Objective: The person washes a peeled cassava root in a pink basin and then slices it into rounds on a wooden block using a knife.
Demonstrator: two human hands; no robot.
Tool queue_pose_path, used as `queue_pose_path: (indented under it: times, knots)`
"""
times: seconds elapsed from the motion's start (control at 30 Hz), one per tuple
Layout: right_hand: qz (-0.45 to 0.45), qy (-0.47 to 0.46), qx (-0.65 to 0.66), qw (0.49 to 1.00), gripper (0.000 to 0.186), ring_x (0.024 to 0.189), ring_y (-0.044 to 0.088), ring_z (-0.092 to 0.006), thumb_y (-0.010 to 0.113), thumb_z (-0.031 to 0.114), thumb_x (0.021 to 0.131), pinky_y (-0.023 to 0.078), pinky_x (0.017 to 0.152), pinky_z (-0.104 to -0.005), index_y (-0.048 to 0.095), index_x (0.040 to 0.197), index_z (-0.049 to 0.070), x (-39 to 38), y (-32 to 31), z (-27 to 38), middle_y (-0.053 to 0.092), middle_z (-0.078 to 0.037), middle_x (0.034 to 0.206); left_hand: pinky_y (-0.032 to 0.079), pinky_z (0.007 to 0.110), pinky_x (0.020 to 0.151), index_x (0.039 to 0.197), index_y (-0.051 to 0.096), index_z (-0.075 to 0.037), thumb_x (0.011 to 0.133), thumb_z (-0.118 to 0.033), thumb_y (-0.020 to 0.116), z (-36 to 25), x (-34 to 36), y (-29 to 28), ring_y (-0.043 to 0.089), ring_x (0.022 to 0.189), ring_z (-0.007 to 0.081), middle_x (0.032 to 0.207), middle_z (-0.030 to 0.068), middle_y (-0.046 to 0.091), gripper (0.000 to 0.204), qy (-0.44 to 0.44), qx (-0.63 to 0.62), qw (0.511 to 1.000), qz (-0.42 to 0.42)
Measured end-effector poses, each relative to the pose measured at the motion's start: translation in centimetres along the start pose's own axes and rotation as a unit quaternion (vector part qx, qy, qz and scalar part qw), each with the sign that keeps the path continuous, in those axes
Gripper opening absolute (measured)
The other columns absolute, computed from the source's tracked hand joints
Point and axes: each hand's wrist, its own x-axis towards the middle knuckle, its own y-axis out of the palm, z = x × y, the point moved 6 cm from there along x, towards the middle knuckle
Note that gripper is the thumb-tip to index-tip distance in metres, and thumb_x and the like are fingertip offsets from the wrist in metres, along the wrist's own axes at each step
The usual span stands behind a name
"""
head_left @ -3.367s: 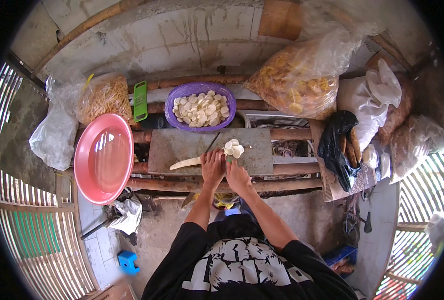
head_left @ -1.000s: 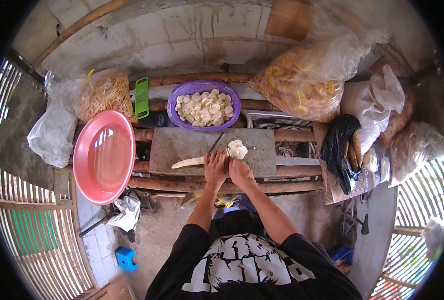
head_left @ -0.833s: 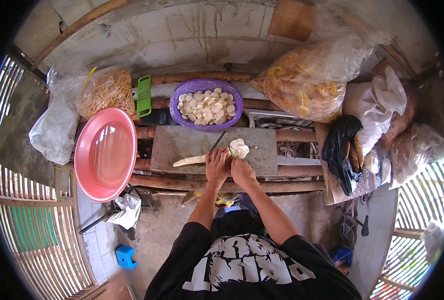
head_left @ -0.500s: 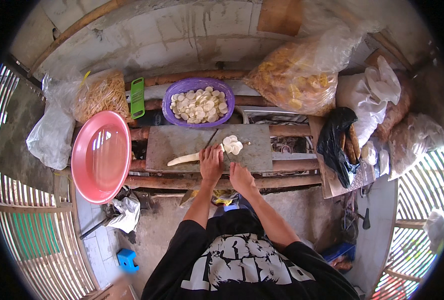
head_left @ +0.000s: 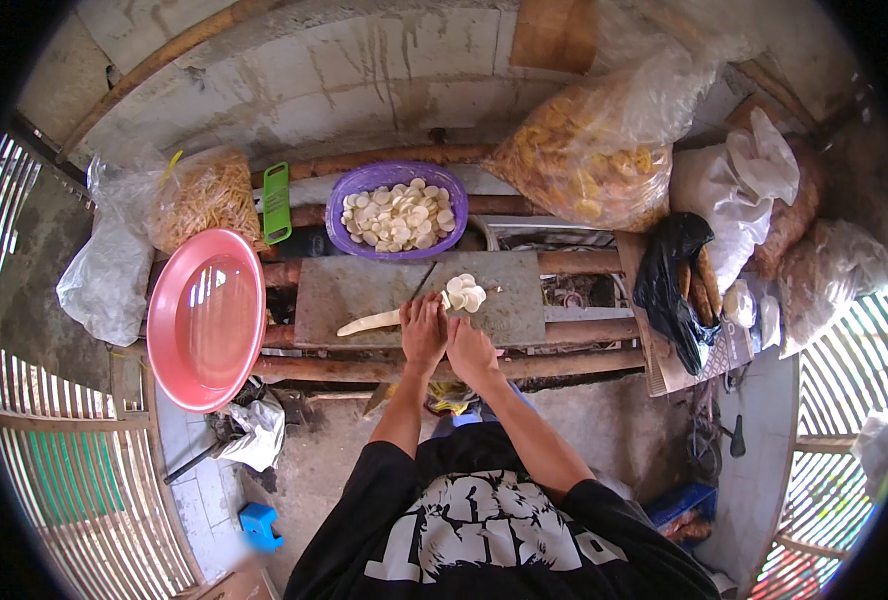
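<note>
Right hand (head_left: 472, 352) has slid back in against the left hand (head_left: 424, 330); half a second ago you could see a clear gap between them. Only got the head view, so clock is centred on the grey board (head_left: 329, 285).

Left's bunched up tight on a long pale peeled root (head_left: 369, 323), with the root poking out toward 9 o'clock. Right has its fingers curled in, but can't tell what's inside them. Loose pile of round white slices (head_left: 465, 293) sits on the board, at 1 to 2 o'clock from the left hand.

Board's lying across wooden poles (head_left: 589, 262). At 12 there's a purple tub (head_left: 396, 254) with loads more white rounds (head_left: 399, 212) in it. Pink basin (head_left: 158, 320) of liquid at 9, green grater (head_left: 276, 210) and a clear bag of thin strips (head_left: 204, 205) at 10. Big clear bag of yellow chips (head_left: 584, 175) between 1 and 2, black bag (head_left: 661, 290) with brown roots (head_left: 707, 285) at 3.

Room-wise: block wall (head_left: 404, 80) beyond 12, slatted walls (head_left: 64, 500) both sides, concrete floor (head_left: 594, 410), small blue stool (head_left: 259, 525) at 7.
</note>
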Motion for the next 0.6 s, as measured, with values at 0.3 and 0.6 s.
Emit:
queue_pose_path:
  times: [0.3,0.6]
  knots:
    - [-0.035,-0.022,-0.037,0.998,0.032,0.065,0.056,-0.0421,0.029,0.027,0.089,0.047,0.058,-0.0499,0.044,0.092,-0.001,-0.2,-0.2,0.4,0.056,-0.026,0.065,0.029,0.041,0.090,0.099,0.048,-0.006,0.076,-0.016,0.053,-0.6,0.0,-0.3,0.047,0.098,0.0245,0.104,0.0081,0.053,0.025,-0.005,0.004,1.000,0.021]
    - [0.002,-0.030,-0.060,0.998,0.034,0.066,0.056,-0.0428,0.029,0.028,0.089,0.046,0.060,-0.0511,0.048,0.089,-0.001,0.8,-0.5,-0.8,0.057,-0.027,0.068,0.030,0.040,0.089,0.099,0.045,-0.007,0.076,-0.020,0.054,-1.1,0.0,-0.2,0.047,0.097,0.0241,0.105,0.0081,0.053,0.028,-0.008,-0.007,1.000,0.012]
